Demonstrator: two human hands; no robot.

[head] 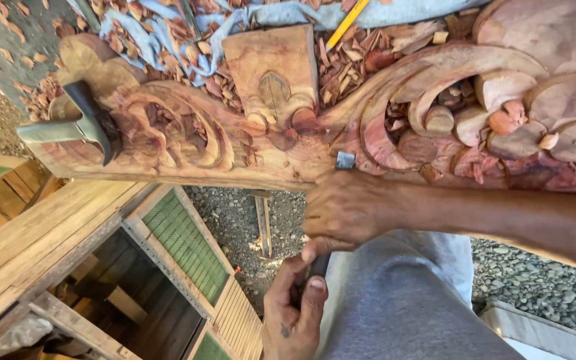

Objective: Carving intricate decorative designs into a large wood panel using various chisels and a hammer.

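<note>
Both hands grip one chisel: the right hand wraps its shaft near the blade, which touches the carved wooden beam, and the left hand clasps the handle end. Lying on the beam's far end is a hammer.

Both hands on a chisel against the carved wood beam, hammer atop it
</note>
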